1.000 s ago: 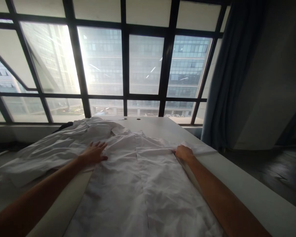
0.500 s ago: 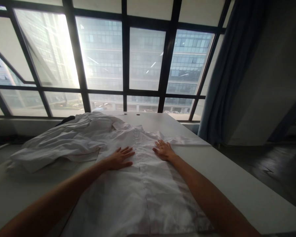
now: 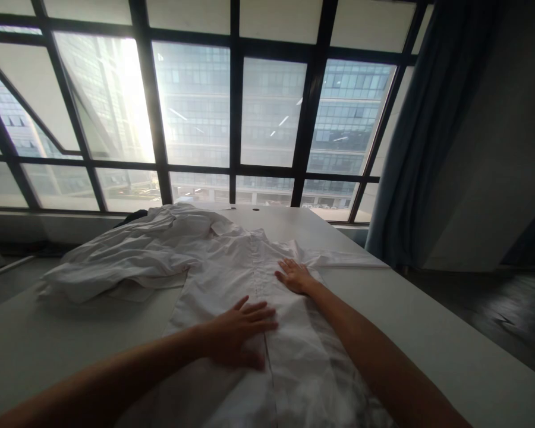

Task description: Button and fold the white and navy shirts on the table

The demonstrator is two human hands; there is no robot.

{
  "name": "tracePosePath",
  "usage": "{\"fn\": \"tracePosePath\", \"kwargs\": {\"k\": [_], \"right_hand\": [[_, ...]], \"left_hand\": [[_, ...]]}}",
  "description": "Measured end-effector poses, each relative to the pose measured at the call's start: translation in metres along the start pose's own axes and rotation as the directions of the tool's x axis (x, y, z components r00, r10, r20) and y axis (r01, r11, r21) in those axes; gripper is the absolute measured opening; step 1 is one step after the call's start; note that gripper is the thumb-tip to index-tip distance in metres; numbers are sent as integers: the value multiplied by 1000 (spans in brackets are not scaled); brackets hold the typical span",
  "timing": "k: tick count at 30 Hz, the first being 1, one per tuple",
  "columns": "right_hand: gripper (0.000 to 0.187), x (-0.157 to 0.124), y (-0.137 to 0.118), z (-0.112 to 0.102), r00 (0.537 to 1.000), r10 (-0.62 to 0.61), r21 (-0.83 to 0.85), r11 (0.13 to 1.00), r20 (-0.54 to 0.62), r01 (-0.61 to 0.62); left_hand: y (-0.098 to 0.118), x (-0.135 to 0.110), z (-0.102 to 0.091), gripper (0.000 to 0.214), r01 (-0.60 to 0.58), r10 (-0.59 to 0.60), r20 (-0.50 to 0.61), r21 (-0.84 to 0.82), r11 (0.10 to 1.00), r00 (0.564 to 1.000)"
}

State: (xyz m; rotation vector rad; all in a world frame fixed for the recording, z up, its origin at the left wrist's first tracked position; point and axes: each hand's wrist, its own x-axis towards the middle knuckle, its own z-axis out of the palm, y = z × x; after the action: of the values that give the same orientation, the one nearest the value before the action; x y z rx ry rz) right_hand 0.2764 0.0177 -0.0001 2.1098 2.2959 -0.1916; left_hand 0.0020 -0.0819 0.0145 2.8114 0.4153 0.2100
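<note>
A white button-front garment (image 3: 223, 285), like a shirt or lab coat, lies spread on a white table (image 3: 428, 333) with its collar end away from me. Its front seam runs down the middle toward me, and one sleeve reaches out to the right. My right hand (image 3: 294, 276) rests flat on the upper right front, fingers spread. Lower down, my left hand (image 3: 241, 330) is over the front near the seam, fingers apart and slightly blurred; whether it touches the cloth I cannot tell. Neither hand grips anything.
A heap of crumpled white cloth (image 3: 129, 255) lies at the left beside the garment. Something dark (image 3: 131, 217) shows behind it. Beyond the table's far end stand large windows (image 3: 191, 107). A blue curtain (image 3: 410, 154) hangs at the right, above a dark floor (image 3: 485, 309).
My left hand has moved toward me and a little right, down along the front seam. My right hand stays in nearly the same place on the cloth. The view has shifted slightly.
</note>
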Motion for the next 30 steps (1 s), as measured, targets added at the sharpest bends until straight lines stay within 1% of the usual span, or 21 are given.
{"fn": "tracePosePath", "kwargs": {"k": [3,5,7,9,11,12,13,14,15,16,18,19,21,22,23,26,27,28,29,30], "right_hand": [[75,0,1,2,999,17,-5,1000,31,-17],[79,1,3,-3,999,8,-21,1000,53,-7],[84,4,3,-14,996,-31,-34,999,82,34],[81,10,2,-26,993,-56,-50,997,105,61],[68,18,-3,-39,996,-36,-79,996,85,43],[60,24,-6,-44,999,-23,-94,995,47,27],[54,30,-10,-48,1000,-17,-104,994,-5,16],[49,38,-13,-51,998,-18,-105,994,-62,11],[46,47,-17,-53,993,-20,-96,995,-117,9],[43,57,-20,-54,986,-20,-77,997,-167,7],[37,80,-24,-51,969,-10,-16,1000,-245,6],[35,93,-24,-49,959,-2,23,1000,-283,9],[33,120,-22,-43,934,10,109,994,-358,32],[34,133,-19,-40,920,14,154,987,-391,50],[36,147,-15,-37,906,20,199,977,-422,72],[49,185,-2,-33,873,32,319,937,-486,144],[54,196,2,-31,871,27,355,919,-490,171],[60,206,6,-30,874,17,390,899,-486,200],[65,214,10,-28,879,2,425,876,-476,228],[69,221,13,-26,884,-18,457,851,-467,259]], "left_hand": [[15,-6,9,85,-10,11,24,-15,1000,1000],[22,-10,14,93,-11,11,35,-7,1000,999],[27,-11,14,98,-17,17,35,0,1000,999],[24,-7,6,95,-38,38,47,-7,999,998],[10,6,-9,77,-30,31,32,-17,999,999],[-3,15,-19,65,-6,6,3,-16,1000,1000],[-20,25,-29,53,50,-50,-62,-4,999,997],[-40,36,-40,46,112,-107,-145,24,993,984],[-62,47,-51,41,177,-161,-232,48,983,959],[-86,58,-60,37,261,-231,-315,56,964,920],[-132,77,-74,33,446,-379,-454,47,894,807],[-153,85,-79,33,516,-428,-509,38,856,747],[-189,99,-85,32,606,-480,-589,22,795,651],[-205,104,-87,32,632,-494,-615,10,775,615],[-218,110,-89,31,649,-507,-629,-6,761,589],[-255,123,-95,38,689,-583,-624,-95,718,521],[-266,126,-96,43,692,-605,-613,-128,711,508],[-278,128,-97,49,683,-618,-602,-159,713,505],[-289,129,-96,55,659,-622,-594,-194,727,511],[-300,130,-95,59,618,-616,-586,-234,751,526]]}}
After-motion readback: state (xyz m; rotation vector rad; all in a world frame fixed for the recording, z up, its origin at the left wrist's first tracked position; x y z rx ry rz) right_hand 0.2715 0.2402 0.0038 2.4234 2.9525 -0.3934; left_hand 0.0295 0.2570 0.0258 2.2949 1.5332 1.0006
